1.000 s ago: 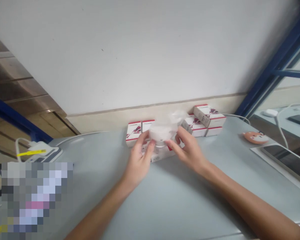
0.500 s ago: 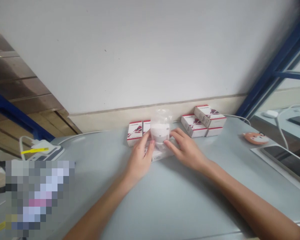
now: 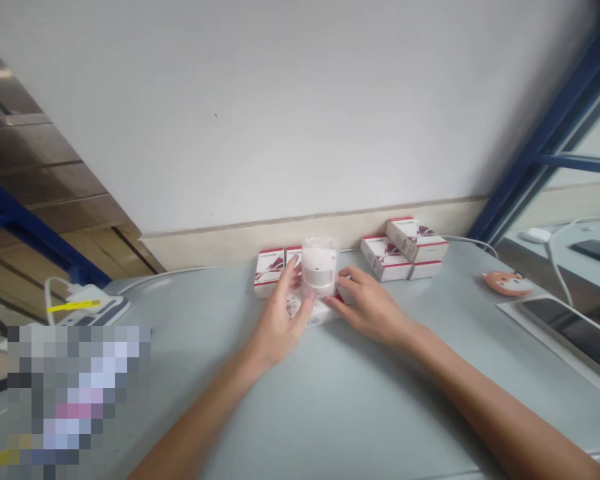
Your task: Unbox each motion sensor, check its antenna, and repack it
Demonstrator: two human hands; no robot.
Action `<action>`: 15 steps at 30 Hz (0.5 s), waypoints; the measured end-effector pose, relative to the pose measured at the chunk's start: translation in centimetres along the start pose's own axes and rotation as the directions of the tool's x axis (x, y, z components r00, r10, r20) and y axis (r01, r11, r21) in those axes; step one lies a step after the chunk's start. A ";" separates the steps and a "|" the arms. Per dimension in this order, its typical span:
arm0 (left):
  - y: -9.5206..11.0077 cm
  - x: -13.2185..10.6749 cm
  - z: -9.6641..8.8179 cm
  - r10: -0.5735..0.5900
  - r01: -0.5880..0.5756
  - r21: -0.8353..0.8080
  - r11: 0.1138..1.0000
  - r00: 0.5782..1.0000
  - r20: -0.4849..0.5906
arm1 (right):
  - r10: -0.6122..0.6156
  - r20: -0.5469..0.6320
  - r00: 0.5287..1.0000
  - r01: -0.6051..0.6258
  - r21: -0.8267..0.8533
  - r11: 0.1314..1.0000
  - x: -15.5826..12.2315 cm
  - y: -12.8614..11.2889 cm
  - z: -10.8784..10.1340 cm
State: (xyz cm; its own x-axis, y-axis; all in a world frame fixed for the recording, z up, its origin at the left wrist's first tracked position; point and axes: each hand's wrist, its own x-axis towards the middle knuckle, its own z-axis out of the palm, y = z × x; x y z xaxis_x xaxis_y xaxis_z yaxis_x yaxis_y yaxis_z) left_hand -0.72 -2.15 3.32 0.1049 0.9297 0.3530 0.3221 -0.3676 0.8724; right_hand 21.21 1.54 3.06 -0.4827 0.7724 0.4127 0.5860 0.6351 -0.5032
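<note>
Both of my hands hold a small white device wrapped in a clear plastic bag (image 3: pixel 319 268), upright over an open white-and-red box (image 3: pixel 316 311) on the grey table (image 3: pixel 360 400). My left hand (image 3: pixel 280 319) grips the bag's left side with curled fingers. My right hand (image 3: pixel 369 305) pinches its lower right side, close to the box. More white-and-red boxes stand behind: a pair (image 3: pixel 270 270) to the left of the bag, and a stack (image 3: pixel 405 248) to the right.
The white wall rises right behind the boxes. An orange animal-shaped object (image 3: pixel 508 283) and a tablet (image 3: pixel 570 328) lie at right. White cables, an adapter with a yellow tag (image 3: pixel 83 303) and a blurred patch sit at left. Blue shelf posts (image 3: pixel 540 140) flank the table.
The bagged white device has been turned from lying sideways to upright and lowered toward the open box. Both hands stayed on it and drew closer together.
</note>
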 end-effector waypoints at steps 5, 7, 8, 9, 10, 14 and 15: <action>-0.5 0.2 0.6 -0.027 0.026 -0.067 0.997 1.000 -0.009 | 0.002 -0.070 0.998 0.010 0.177 0.984 0.1 -0.5 -0.2; -0.7 0.2 0.6 -0.030 0.030 -0.096 0.995 1.000 -0.006 | 0.033 -0.120 0.992 -0.007 0.215 0.976 0.1 -0.6 -0.2; -0.8 0.3 0.6 -0.029 0.029 -0.106 0.994 1.000 -0.003 | 0.043 -0.134 0.990 -0.013 0.216 0.976 0.2 -0.6 -0.2; -0.8 0.3 0.5 -0.025 0.025 -0.110 0.994 1.000 0.002 | 0.046 -0.135 0.990 -0.017 0.211 0.977 0.2 -0.5 -0.1; -0.9 0.3 0.4 -0.022 0.023 -0.108 0.994 1.000 0.010 | 0.045 -0.127 0.991 -0.018 0.204 0.979 0.2 -0.4 -0.1; -0.6 0.2 0.1 0.004 0.000 -0.077 0.997 0.999 0.051 | 0.041 -0.077 0.996 -0.024 0.211 0.977 0.3 0.2 0.0; -0.4 0.1 0.1 0.012 -0.008 -0.078 0.997 0.998 0.058 | 0.039 -0.067 0.997 -0.023 0.219 0.975 0.3 0.3 0.1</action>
State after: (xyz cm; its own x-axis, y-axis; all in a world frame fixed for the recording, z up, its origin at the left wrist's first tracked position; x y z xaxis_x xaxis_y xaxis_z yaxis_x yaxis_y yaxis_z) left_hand -0.74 -1.88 3.03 0.1629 0.9250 0.3434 0.2473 -0.3752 0.8934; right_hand 21.14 1.97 3.01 -0.4149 0.7949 0.4428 0.4403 0.6013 -0.6668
